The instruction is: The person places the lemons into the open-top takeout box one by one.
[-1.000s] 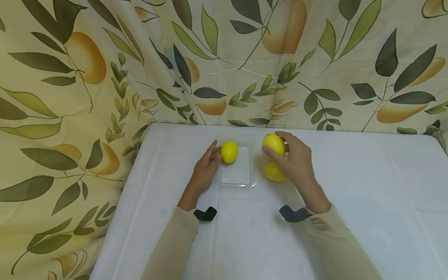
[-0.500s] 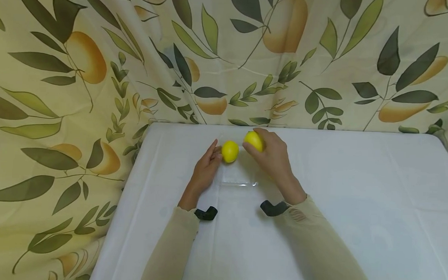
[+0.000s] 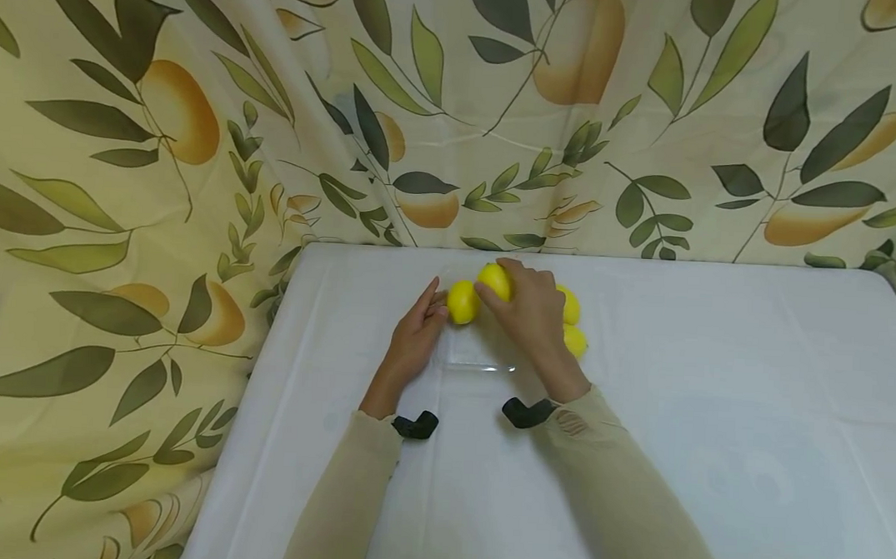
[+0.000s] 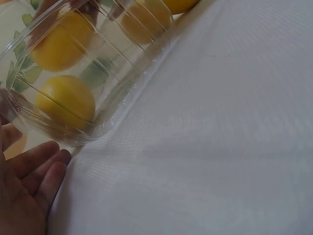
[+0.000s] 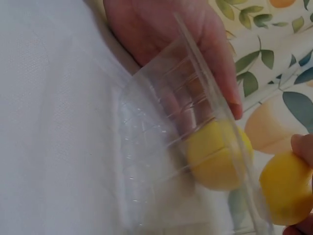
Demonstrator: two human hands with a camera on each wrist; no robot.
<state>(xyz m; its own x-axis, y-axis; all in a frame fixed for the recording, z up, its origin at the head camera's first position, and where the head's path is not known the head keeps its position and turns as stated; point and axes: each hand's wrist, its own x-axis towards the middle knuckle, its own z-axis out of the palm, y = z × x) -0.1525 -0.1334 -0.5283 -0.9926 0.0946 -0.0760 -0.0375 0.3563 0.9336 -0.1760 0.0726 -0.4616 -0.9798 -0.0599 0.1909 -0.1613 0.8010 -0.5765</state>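
Note:
A clear plastic container [image 3: 477, 367] sits on the table with one yellow lemon [image 3: 462, 303] inside, near its left end. My left hand [image 3: 414, 340] stays against the container's left side, fingers extended; the left wrist view shows those fingertips [image 4: 51, 148] right at the clear wall. Between thumb and fingers my right hand [image 3: 532, 316] grips a second lemon [image 3: 495, 281]. In the right wrist view that held lemon [image 5: 286, 188] appears by the container's rim [image 5: 222, 105], close to the lemon inside. My right hand hides part of the container in the head view.
Two more lemons, a rear one [image 3: 569, 304] and a front one [image 3: 575, 341], lie on the table right of the container, partly behind my right hand. White cloth [image 3: 713, 391] covers the table. A leaf-and-fruit patterned curtain [image 3: 490, 165] hangs along the back and left.
My right hand has carried its lemon leftward from the right-hand lemons to over the container. Those two lemons now show beyond the hand. My left hand has kept its place.

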